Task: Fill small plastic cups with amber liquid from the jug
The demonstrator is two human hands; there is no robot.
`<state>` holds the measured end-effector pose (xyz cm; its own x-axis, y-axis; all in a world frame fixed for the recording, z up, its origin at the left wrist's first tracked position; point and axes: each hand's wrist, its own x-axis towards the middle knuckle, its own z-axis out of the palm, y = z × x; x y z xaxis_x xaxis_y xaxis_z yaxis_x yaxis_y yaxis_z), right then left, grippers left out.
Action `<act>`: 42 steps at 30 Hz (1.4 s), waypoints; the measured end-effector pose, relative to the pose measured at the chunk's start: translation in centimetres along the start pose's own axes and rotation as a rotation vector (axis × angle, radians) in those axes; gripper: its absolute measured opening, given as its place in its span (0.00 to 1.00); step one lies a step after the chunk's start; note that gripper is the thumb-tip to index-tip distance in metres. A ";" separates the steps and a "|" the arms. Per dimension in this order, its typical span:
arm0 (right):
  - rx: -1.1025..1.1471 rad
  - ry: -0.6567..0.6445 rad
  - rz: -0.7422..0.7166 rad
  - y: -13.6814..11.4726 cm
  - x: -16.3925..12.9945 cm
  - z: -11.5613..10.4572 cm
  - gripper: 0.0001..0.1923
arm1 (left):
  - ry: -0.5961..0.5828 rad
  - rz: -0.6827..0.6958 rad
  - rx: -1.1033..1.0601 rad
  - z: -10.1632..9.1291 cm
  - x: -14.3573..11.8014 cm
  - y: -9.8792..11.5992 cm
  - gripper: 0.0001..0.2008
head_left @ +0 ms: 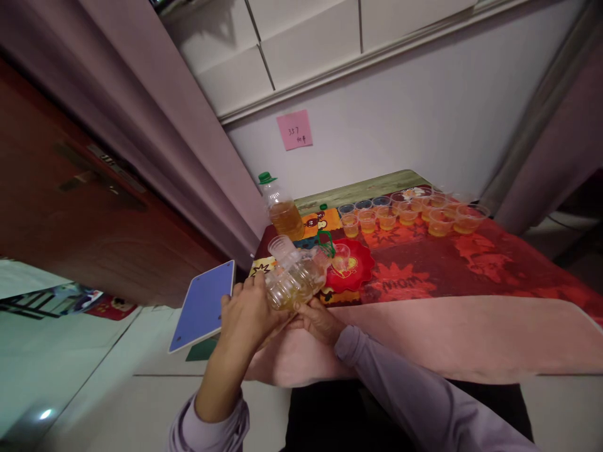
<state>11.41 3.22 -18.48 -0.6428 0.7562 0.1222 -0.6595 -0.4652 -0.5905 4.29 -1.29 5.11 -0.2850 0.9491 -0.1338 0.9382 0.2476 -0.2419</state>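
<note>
Both my hands are on a clear ribbed plastic bottle point(294, 285), tilted nearly onto its side over the table's left end. My left hand point(247, 311) wraps round its base end, and my right hand point(318, 320) grips it from below on the near side. Some yellowish liquid lies in it. A green carry handle point(325, 243) shows by its neck, which points right towards a clear plastic cup point(342, 254) on a red scalloped plate point(365, 267). Whether liquid is flowing cannot be made out. Just behind the bottle are stacked clear cups point(281, 247).
Several plastic cups of amber liquid point(386, 218) stand in rows along the table's back. A large green-capped bottle point(285, 216) is at the back left, near a loose green cap point(323, 206). A blue board point(202, 307) lies left, beside the table's edge.
</note>
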 end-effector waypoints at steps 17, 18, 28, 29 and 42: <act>0.003 -0.011 0.002 0.4 0.2 -0.4 0.34 | -0.008 -0.005 0.008 -0.3 0.0 0.2 0.37; 0.001 -0.011 0.004 0.4 0.2 -0.4 0.33 | -0.009 -0.005 0.005 -0.3 0.1 0.2 0.37; -0.007 -0.019 -0.005 0.2 0.1 -0.2 0.33 | -0.008 -0.003 0.012 -0.5 0.0 0.3 0.38; -0.009 -0.018 -0.007 0.2 0.1 -0.2 0.33 | -0.009 -0.002 0.014 -0.5 0.0 0.4 0.37; 0.001 -0.019 -0.001 0.2 0.1 -0.2 0.35 | -0.022 -0.007 0.009 -0.9 -0.4 0.6 0.37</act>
<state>11.28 3.31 -18.78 -0.6493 0.7479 0.1376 -0.6604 -0.4648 -0.5898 5.17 -1.31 5.89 -0.2962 0.9427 -0.1535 0.9342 0.2525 -0.2518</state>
